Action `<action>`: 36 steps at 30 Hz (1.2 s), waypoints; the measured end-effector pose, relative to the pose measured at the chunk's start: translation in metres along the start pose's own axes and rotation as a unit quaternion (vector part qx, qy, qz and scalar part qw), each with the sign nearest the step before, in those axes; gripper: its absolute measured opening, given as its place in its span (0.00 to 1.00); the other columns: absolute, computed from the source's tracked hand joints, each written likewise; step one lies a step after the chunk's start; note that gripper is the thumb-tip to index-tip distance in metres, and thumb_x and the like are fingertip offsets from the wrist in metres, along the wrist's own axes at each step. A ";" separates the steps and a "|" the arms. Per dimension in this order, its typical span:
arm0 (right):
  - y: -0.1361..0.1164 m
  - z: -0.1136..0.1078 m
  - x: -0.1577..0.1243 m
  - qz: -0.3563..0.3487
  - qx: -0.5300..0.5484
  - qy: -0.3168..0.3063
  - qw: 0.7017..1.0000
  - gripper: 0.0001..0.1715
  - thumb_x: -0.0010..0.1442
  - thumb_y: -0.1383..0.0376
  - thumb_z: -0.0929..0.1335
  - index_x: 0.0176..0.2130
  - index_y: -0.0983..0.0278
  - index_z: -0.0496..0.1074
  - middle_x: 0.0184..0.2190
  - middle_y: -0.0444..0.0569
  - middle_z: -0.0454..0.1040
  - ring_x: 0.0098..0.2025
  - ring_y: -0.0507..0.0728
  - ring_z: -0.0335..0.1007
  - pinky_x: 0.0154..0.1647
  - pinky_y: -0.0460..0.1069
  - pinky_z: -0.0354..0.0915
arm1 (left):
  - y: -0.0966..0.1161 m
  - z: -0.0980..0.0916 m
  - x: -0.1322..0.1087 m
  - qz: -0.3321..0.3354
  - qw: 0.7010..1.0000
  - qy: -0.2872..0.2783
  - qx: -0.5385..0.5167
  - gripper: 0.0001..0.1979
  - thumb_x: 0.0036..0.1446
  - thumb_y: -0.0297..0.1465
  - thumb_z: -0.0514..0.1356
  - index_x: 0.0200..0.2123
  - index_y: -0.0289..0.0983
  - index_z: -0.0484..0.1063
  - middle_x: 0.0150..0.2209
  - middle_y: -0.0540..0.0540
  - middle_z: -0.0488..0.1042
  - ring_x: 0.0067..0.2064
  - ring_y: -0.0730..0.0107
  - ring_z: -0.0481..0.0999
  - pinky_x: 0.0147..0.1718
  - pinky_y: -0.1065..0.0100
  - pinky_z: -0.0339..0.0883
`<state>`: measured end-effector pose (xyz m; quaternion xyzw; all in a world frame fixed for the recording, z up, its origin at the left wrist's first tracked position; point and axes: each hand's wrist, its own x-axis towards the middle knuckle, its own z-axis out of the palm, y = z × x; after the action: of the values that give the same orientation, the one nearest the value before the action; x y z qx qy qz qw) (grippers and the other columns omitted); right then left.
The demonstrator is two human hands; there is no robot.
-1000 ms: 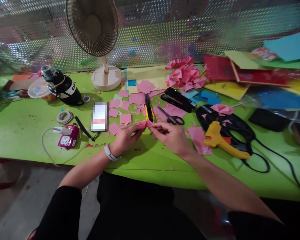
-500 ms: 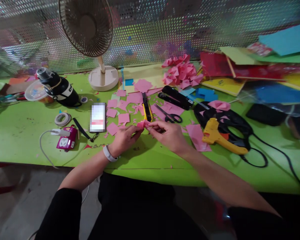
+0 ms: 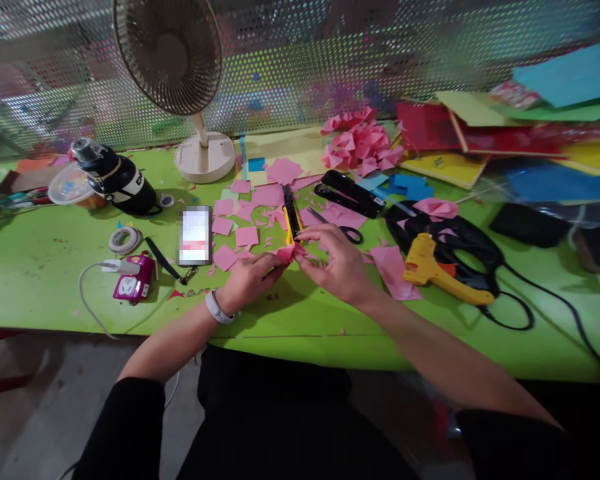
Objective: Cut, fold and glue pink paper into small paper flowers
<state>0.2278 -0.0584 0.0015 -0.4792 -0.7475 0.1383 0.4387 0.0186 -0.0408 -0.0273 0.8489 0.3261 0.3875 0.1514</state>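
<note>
Fingers of the left hand (image 3: 247, 277) pinch a part-folded pink paper (image 3: 285, 254), mid-frame; the right hand (image 3: 336, 267) has its fingers apart beside it — folded pieces (image 3: 364, 143) heap upper right; squares (image 3: 247, 236) centre-left lie flat.

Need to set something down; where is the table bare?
Nearly bare: table left of the purple adapter, and front strip between the forearms. Crowded: beyond left hand and right hand, with pink squares, scissors and stapler; rightward, around the glue gun.
</note>
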 end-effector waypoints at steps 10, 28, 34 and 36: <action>-0.002 -0.004 0.003 0.003 0.032 -0.040 0.999 0.11 0.63 0.63 0.69 0.47 0.59 0.75 0.44 0.53 0.79 0.50 0.65 0.75 0.54 0.64 0.72 | -0.008 -0.014 0.002 0.053 0.996 -0.066 0.009 0.09 0.67 0.32 0.58 0.45 0.39 0.78 0.43 0.41 0.83 0.36 0.70 0.82 0.39 0.69 0.77; 0.011 -0.006 0.007 0.125 0.152 -0.059 0.979 0.08 0.63 0.63 0.70 0.41 0.59 0.79 0.38 0.49 0.83 0.39 0.59 0.80 0.42 0.55 0.76 | -0.016 -0.017 0.005 0.112 0.993 0.018 0.044 0.17 0.66 0.27 0.58 0.57 0.41 0.74 0.56 0.41 0.79 0.50 0.62 0.83 0.45 0.61 0.81; 0.016 -0.005 0.006 0.112 0.148 -0.024 0.982 0.11 0.64 0.61 0.69 0.44 0.61 0.79 0.41 0.51 0.83 0.43 0.60 0.80 0.43 0.56 0.76 | -0.013 -0.023 0.009 -0.027 0.976 0.061 -0.208 0.15 0.64 0.31 0.62 0.53 0.36 0.74 0.53 0.38 0.79 0.50 0.62 0.82 0.46 0.60 0.81; 0.015 -0.004 0.006 0.103 0.142 -0.026 0.984 0.10 0.64 0.61 0.69 0.43 0.61 0.79 0.40 0.51 0.83 0.41 0.60 0.80 0.43 0.56 0.77 | -0.013 -0.026 0.010 -0.092 0.965 0.044 -0.241 0.18 0.63 0.33 0.63 0.55 0.35 0.72 0.53 0.36 0.78 0.48 0.63 0.83 0.43 0.64 0.81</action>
<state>0.2388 -0.0462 -0.0027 -0.4825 -0.6784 0.2998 0.4660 -0.0020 -0.0239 -0.0114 0.7355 0.3067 0.4761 0.3719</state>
